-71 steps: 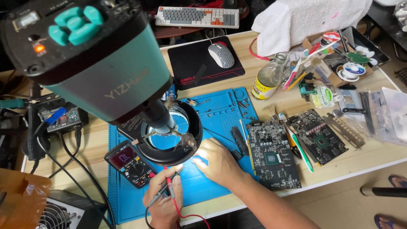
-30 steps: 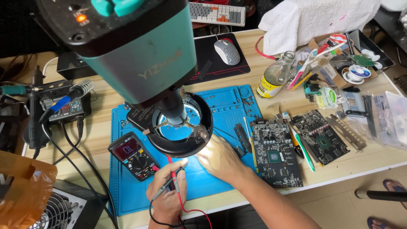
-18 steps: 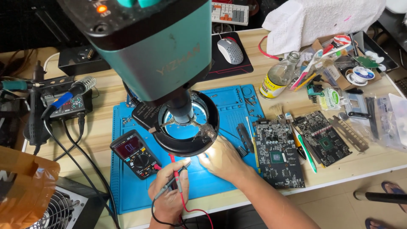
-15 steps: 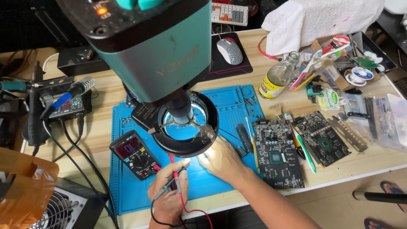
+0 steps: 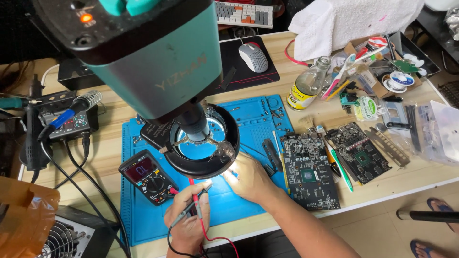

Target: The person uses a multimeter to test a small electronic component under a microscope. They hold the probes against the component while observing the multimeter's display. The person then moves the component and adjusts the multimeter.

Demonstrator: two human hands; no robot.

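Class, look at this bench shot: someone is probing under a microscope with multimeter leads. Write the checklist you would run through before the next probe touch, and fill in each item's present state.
1. Multimeter switched on, display lit: ok.
2. Both probes gripped in the left hand: ok.
3. Probe tips on the intended point: cannot tell, hidden under the ring light.
4. Right hand steadying the work beneath the ring light: ok, though the piece itself is hidden.
5. Leads clear of the hot-air handle: ok.
6. Spare circuit boards kept apart from the blue mat: not ok, one overlaps its edge.
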